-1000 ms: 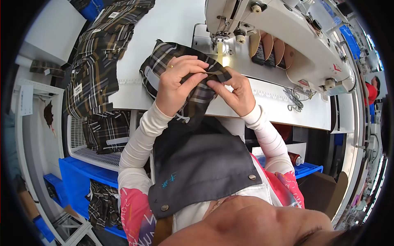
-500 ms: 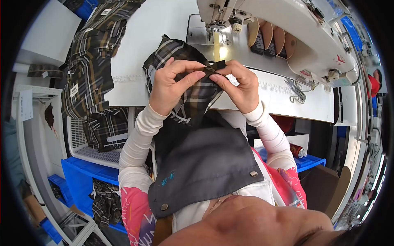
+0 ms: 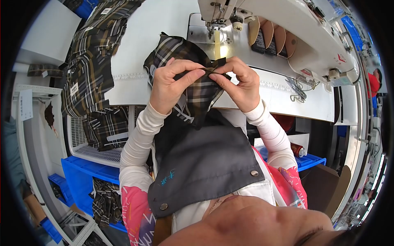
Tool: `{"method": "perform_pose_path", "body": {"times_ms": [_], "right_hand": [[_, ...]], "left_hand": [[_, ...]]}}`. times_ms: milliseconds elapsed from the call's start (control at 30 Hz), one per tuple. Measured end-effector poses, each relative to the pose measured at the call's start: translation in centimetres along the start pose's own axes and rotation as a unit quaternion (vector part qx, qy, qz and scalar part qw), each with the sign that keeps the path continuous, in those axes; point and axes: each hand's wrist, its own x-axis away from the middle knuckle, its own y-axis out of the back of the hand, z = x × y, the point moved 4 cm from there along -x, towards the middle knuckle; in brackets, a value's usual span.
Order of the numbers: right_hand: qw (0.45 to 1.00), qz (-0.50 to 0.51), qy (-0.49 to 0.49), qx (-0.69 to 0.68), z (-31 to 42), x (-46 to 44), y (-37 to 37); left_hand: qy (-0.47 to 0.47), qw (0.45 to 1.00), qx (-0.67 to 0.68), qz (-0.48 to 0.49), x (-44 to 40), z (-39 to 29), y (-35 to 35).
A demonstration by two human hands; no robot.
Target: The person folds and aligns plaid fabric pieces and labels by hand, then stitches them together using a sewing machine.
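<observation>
Both my hands pinch the upper edge of a dark plaid fabric piece (image 3: pixel 199 96), held up just in front of the sewing machine (image 3: pixel 316 39). My left hand (image 3: pixel 174 82) has thumb and forefinger closed on the dark edge. Close beside it, my right hand (image 3: pixel 238 82) pinches the same edge, its thumb and forefinger almost meeting the left ones. The rest of the fabric drapes below and to the left of my hands, with a white label strip on its left side. The machine's needle area (image 3: pixel 213 30) lies beyond my hands, apart from the cloth.
A stack of plaid pieces (image 3: pixel 92 61) hangs over the table's left edge, above a white basket (image 3: pixel 94 155) with more plaid cloth. Thread snips (image 3: pixel 296 88) lie at the right. Brown pockets (image 3: pixel 271 37) stand by the machine. Blue bins (image 3: pixel 78 180) sit below.
The fabric edge between my fingertips has shifted slightly and shows more of its fold. My hands stay almost in the same place, still pinching.
</observation>
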Motion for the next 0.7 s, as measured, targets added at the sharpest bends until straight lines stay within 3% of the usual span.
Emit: {"method": "perform_pose_path", "body": {"times_ms": [67,167,267,400,533,700], "right_hand": [[0.998,0.006,0.049,0.038,0.8,-0.5,0.0],[0.968,0.113,0.155,0.161,0.3,-1.8,0.6],[0.955,0.149,0.166,0.193,0.9,-2.2,1.3],[0.988,0.082,0.071,0.114,0.3,-1.1,0.5],[0.995,-0.020,0.068,0.068,0.2,0.1,-0.4],[0.996,-0.046,-0.040,-0.069,-1.1,1.3,-1.0]], "left_hand": [[-0.015,0.999,-0.031,-0.025,-0.1,-0.3,0.1],[0.002,0.999,-0.008,-0.050,-0.3,-0.8,0.8],[-0.022,0.999,-0.002,-0.050,-0.1,-1.2,0.8],[-0.018,0.997,-0.005,-0.072,-0.2,-0.5,1.3],[0.022,0.996,0.026,-0.082,0.6,0.4,1.4],[0.045,0.992,0.063,-0.095,1.1,1.3,1.4]]}}
